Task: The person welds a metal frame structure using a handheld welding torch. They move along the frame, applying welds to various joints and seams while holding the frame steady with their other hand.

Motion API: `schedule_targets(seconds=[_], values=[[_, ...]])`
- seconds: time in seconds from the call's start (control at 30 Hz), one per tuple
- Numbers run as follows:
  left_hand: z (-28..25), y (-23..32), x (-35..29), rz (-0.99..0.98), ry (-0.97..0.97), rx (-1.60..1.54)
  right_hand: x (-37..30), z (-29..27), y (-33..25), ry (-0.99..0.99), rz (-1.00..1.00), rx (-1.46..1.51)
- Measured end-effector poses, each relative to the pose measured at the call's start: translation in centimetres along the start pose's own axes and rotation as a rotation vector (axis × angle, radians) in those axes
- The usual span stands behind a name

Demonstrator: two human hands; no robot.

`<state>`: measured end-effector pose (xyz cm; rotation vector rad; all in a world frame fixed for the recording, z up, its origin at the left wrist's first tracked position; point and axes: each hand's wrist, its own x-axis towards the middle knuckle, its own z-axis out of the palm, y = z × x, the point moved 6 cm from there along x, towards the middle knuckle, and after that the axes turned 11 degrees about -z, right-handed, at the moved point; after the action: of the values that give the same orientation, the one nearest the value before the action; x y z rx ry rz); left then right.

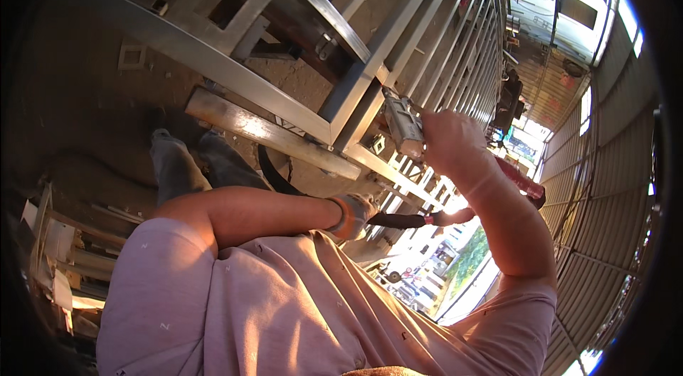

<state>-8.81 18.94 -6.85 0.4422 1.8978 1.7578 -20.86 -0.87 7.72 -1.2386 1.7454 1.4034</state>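
Note:
My right hand (455, 138) is closed around a grey, blocky hand-held tool (403, 123) with a pinkish end, its exact kind unclear. The tool's narrow tip sits at a corner joint of a metal railing frame (249, 84) made of square tubes; I cannot tell if they touch. A pink-wrapped hose or cable (519, 178) runs behind my right wrist, loops, and continues as a black cable (398, 221). Lower down, my left hand (353, 216), with an orange and grey band at the wrist, is closed around this black cable, fingers partly hidden.
Long parallel bars (434, 34) of the frame stretch away to the upper right. A loose metal tube (263, 127) lies below the frame, close to my feet (174, 159). Offcuts and scrap pieces (64, 255) are piled at the left. A corrugated sheet wall (605, 162) stands at the right.

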Motion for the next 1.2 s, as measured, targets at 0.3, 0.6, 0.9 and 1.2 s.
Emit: schedule_targets(seconds=[0.3,0.6,0.9,1.2], values=[[0.0,0.6,1.6,-0.053,0.121,0.02,-0.5,2.0,3.2,0.081,0.064,-0.01],[2.5,-8.1,-0.4,-0.324,0.023,0.166,-9.8,13.4,8.8,0.498,0.172,0.867],[5.0,-21.3,-7.7,-0.692,-0.158,0.391,-10.5,28.7,1.9,0.203,0.269,1.72],[4.7,-30.8,-13.2,-0.934,-0.075,0.546,-9.0,32.4,-3.1,0.389,0.174,2.144]])
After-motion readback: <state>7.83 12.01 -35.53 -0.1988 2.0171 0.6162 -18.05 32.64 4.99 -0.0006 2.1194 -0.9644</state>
